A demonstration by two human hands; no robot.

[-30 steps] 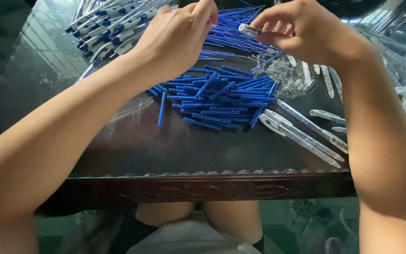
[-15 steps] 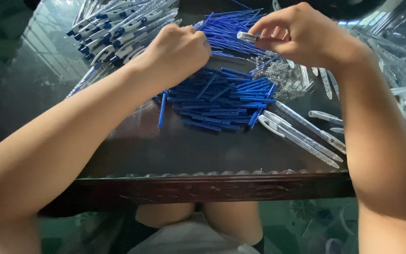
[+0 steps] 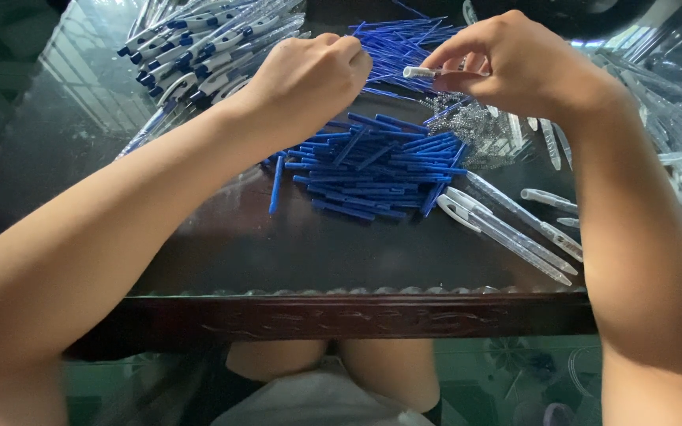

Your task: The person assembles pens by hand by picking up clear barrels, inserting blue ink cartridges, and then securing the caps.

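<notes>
Bright blue refills (image 3: 372,170), silvery springs (image 3: 467,126), clear barrels (image 3: 507,229), white-and-blue pens (image 3: 199,47), dark glossy table (image 3: 278,244)

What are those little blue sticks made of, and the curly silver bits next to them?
The blue sticks look like matte plastic: even colour, thin and straight. The curly silver bits seem to be small metal springs: they glint and show coils. The table top looks like glass, since it is glossy and reflects.
</notes>
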